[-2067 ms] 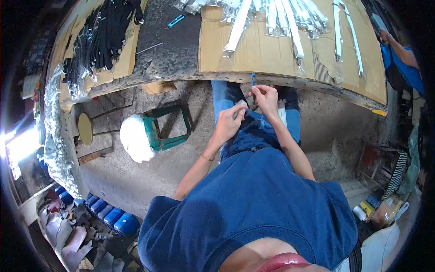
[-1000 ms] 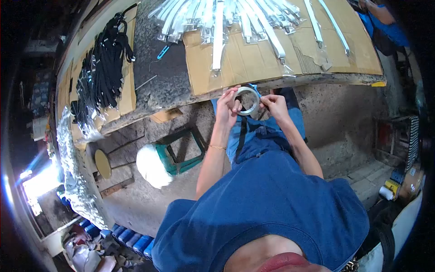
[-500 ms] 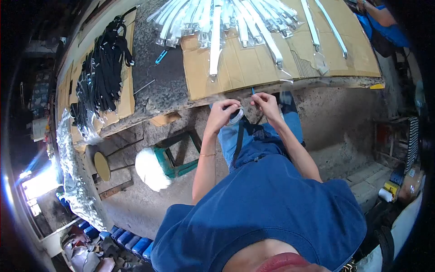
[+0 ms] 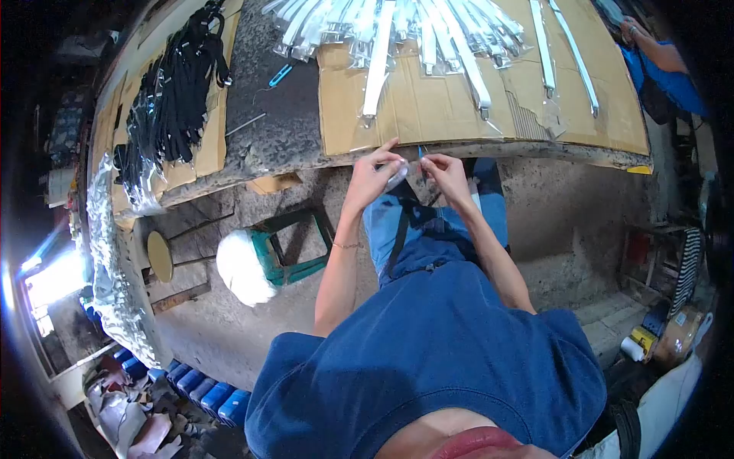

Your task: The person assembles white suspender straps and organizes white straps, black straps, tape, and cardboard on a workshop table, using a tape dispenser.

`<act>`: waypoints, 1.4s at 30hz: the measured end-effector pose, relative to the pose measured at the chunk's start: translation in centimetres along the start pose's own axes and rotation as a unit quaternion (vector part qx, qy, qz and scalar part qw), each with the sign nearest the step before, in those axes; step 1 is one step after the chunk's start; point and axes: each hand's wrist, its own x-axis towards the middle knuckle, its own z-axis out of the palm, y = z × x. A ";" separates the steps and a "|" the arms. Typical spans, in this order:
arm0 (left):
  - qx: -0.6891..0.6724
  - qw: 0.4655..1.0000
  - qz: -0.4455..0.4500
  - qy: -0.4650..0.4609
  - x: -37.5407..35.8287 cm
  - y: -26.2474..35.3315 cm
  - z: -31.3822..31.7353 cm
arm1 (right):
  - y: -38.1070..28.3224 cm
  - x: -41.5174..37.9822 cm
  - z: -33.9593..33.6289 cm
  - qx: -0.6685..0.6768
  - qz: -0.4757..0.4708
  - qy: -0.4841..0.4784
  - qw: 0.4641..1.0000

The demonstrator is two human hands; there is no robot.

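My left hand (image 4: 370,182) is closed on a pale, shiny roll (image 4: 397,177) that looks like clear tape, just below the table's front edge. One finger of it is stretched up toward the cardboard. Close by on the right, my right hand (image 4: 451,182) pinches a thin blue tool (image 4: 420,152) with its tip upward; its exact kind is too small to make out. Beyond the hands, white elastic straps (image 4: 380,65) with metal clips, several in clear plastic sleeves, fan out on a cardboard sheet (image 4: 413,115).
Black straps (image 4: 180,99) lie heaped on cardboard at the left. A blue thread snipper (image 4: 280,75) and a thin metal rod (image 4: 246,124) rest on the dark tabletop. Below stands a green stool frame (image 4: 294,249) beside a white bundle (image 4: 243,268). Another person's arm (image 4: 654,50) shows at the upper right.
My left hand has turned, with a finger now extended, and the roll shows less plainly. My right hand still pinches the blue tool, a little nearer the left. The whole view has shifted slightly.
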 end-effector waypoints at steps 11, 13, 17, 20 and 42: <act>0.024 0.999 -0.036 -0.017 -5.1 0.2 4.0 | -7.1 -6.3 -0.3 -0.239 -0.313 -0.077 0.916; 0.010 0.999 -0.035 -0.005 -6.0 -0.8 4.8 | -7.0 -6.9 -0.3 -0.224 -0.306 -0.079 0.922; -0.019 0.998 -0.058 0.011 -7.2 -0.6 6.5 | -5.7 -7.2 -1.7 -0.169 -0.230 -0.087 0.955; -0.036 0.992 -0.122 0.004 -7.5 -1.2 8.3 | -4.8 -6.3 -3.2 -0.194 -0.235 -0.102 0.947; -0.028 0.990 0.031 0.132 -5.2 -7.4 11.0 | -4.9 -3.1 -2.8 -0.328 -0.286 -0.139 0.890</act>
